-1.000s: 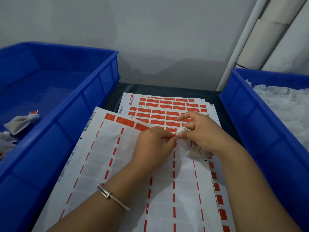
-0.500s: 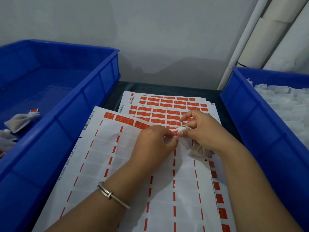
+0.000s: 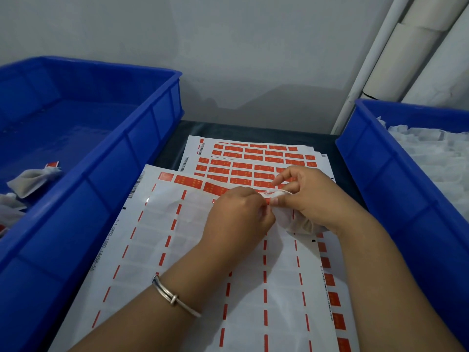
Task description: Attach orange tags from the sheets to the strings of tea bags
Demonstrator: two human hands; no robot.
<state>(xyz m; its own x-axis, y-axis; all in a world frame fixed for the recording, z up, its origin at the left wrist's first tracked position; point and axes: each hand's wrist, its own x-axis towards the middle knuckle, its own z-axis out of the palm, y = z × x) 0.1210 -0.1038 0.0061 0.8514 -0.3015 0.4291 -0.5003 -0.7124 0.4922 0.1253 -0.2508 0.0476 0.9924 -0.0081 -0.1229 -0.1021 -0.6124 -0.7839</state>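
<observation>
Far left: blue bin [image 3: 142, 138], holding a few finished tea bags [image 3: 30, 180] at its near-left corner, one showing an orange tag at its neck.

Centre: top sheet [image 3: 177, 250], mostly stripped, only thin orange dashes left between pale blank cells and a last row of orange tags [image 3: 189, 182] along its far edge. Beyond it, fuller sheets [image 3: 253, 158] with tags in close rows.

Above the top sheet, near its far edge: left hand [image 3: 237, 217], fingers curled, pinching one orange tag [image 3: 266, 196] at the fingertips. Touching it from the right: right hand [image 3: 312, 199], thumb and forefinger pinching the white string [image 3: 284, 192], the tea bag [image 3: 299, 224] bunched under the palm just over the paper.

Judged from looks: tag small, thin, sticky on one face, likely to curl or cling to skin, so best held by its very edge. String light and limp, best kept taut close to the pinch. Bag soft, gauzy, easily crushed or torn, weighing almost nothing; a loose hold at the gathered neck seems safest.

Far right: second blue bin [image 3: 380, 174], piled with white untagged bags [image 3: 436, 158].
</observation>
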